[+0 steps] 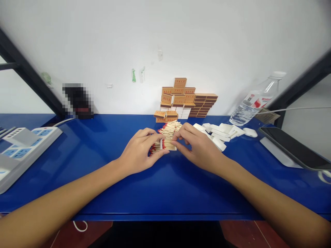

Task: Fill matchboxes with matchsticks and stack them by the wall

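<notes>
A small white matchbox tray [161, 144] with red-tipped matches [167, 144] lying in it sits at the middle of the blue table. My left hand [142, 150] grips the tray by its long sides, thumb at the near side and fingers at the far side. At the tray's right end, my right hand [198, 144] has thumb and forefinger pinched together on the matches; how many it pinches is hidden. Just behind lies a heap of loose matches [170, 127], partly covered by both hands.
Orange matchboxes [178, 100] stand stacked against the wall. White empty trays [219, 132] lie to the right, near a leaning water bottle [254, 100] and a phone [294, 146]. A power strip [28, 148] is at the left on the blue table [116, 196].
</notes>
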`<state>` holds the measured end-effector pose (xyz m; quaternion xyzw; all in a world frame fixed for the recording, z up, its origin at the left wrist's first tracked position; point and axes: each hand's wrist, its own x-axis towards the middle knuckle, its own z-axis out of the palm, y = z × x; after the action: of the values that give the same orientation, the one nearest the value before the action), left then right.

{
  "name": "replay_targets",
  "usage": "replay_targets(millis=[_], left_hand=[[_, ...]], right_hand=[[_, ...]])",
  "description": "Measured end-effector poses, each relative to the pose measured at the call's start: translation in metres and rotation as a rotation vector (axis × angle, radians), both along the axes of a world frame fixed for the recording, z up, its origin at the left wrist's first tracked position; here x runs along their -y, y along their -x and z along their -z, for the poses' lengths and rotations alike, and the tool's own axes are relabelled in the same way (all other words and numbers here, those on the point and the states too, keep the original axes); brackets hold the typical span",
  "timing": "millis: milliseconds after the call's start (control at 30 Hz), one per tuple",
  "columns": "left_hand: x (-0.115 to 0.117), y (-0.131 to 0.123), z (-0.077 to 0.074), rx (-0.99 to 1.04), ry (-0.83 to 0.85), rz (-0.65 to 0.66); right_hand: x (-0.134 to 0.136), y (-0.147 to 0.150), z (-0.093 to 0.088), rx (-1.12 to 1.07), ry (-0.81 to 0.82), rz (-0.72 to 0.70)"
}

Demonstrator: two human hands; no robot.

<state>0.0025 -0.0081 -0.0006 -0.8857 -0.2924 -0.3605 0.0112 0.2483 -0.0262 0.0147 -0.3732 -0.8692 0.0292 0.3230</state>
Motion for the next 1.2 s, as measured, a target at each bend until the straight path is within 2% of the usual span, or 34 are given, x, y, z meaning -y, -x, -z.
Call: replay_targets(millis=[167, 300, 467, 667, 900, 1033, 1200], left_hand=[[0.001, -0.001, 0.001, 0.011, 0.059, -0.007], [-0.003, -0.001, -0.001, 0.086, 0.053, -0.103], [-0.010, 0.002, -0.005, 0.195, 0.052, -0.240], [-0.009, 0.001, -0.004, 0.169, 0.059, -0.225], [-0.009, 0.002, -0.003, 0.169, 0.042, -0.215], [-0.010, 0.002, -0.003, 0.158, 0.037, -0.216], [-0.012, 0.002, -0.002, 0.140, 0.037, -0.232]], right_hand=[[0.001, 0.002, -0.002, -0.099, 0.001, -0.002], [0.000, 0.001, -0.001, -0.182, -0.003, 0.070], [-0.003, 0.003, 0.009, -0.068, 0.131, -0.036], [-0.006, 0.010, 0.023, 0.019, 0.246, -0.067], [-0.012, 0.016, 0.030, 0.044, 0.245, -0.048], [-0.012, 0.013, 0.028, 0.098, 0.255, -0.066], [-0.011, -0.002, 0.014, 0.140, 0.287, -0.076]])
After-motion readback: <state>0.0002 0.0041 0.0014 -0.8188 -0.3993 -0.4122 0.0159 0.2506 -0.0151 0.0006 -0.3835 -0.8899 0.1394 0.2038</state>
